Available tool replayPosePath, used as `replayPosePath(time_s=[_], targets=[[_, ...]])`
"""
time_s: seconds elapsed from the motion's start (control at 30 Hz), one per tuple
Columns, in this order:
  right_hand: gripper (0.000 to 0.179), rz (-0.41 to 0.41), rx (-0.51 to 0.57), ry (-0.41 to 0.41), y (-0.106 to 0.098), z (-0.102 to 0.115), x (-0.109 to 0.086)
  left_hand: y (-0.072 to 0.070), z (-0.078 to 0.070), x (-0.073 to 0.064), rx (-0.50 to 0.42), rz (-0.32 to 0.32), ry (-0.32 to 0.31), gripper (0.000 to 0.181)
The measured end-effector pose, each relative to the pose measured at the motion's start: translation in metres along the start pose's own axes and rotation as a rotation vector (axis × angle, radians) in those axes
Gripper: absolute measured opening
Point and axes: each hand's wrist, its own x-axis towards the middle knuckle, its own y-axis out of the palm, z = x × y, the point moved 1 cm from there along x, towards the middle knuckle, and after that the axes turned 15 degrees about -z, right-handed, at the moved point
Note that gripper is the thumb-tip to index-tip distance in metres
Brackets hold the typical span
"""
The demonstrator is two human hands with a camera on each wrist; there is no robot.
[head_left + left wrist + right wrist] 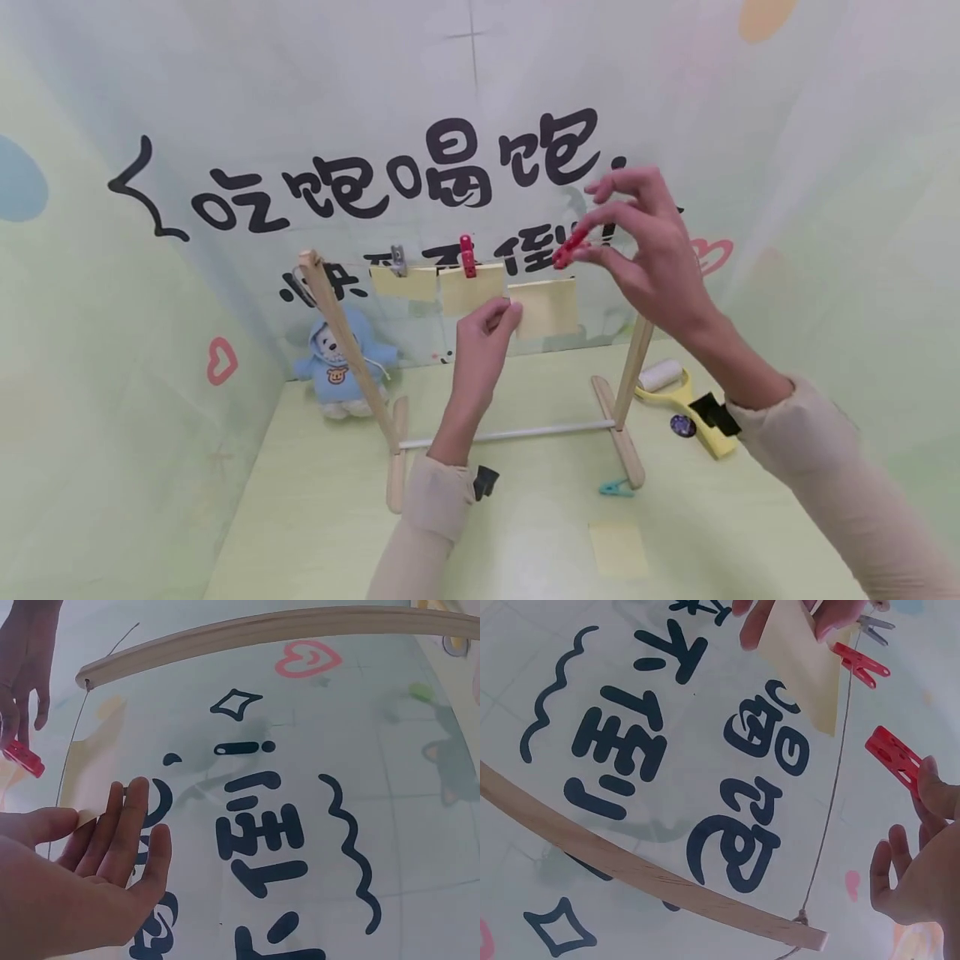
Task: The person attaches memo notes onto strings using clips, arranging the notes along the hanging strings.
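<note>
My left hand (pixel 483 342) pinches the left edge of a pale yellow paper note (pixel 546 308) between thumb and fingers, beside the string. In my right hand (pixel 652 250), thumb and finger pinch a red clothespin (pixel 572 248), held above and to the right of that note. The right wrist view shows the same red clothespin (pixel 896 759) apart from the string (pixel 832 799). To the left, a second red clothespin (pixel 467 256) clips one yellow note (pixel 471 287) to the string, and a grey clothespin (pixel 398 261) clips another note (pixel 405 285).
A wooden frame (pixel 632 371) carries the string, with a white bar (pixel 547 431) low across it. A plush toy (pixel 341 367) sits behind its left post. Nearby lie a teal clothespin (pixel 617 489), a loose yellow note (pixel 618 549) and a yellow-handled lint roller (pixel 693 408).
</note>
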Motion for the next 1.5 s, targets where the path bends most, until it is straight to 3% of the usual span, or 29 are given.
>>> replayPosePath(time_s=[0.13,0.37,0.63,0.97,1.13,1.5], targets=[[0.02,0.035,0.016,0.031,0.009,-0.005,0.016,0.005,-0.006,0.008,-0.016,-0.017,0.015,0.021],[0.014,0.068,0.008,0.109,0.017,-0.008,0.02,0.007,-0.011,0.012,-0.035,-0.02,0.031,0.02],[0.015,0.086,0.012,0.099,0.021,-0.013,0.02,0.008,-0.018,0.013,-0.057,-0.002,0.007,0.021],[0.014,0.127,0.001,0.101,0.025,-0.013,0.02,0.009,-0.019,0.014,-0.076,-0.025,-0.01,0.024],[0.016,0.178,-0.028,0.096,0.027,-0.013,0.021,0.01,-0.02,0.015,-0.105,-0.023,-0.005,0.023],[0.025,0.3,-0.077,0.147,0.026,-0.008,0.025,0.011,-0.02,0.014,-0.063,-0.03,-0.009,0.024]])
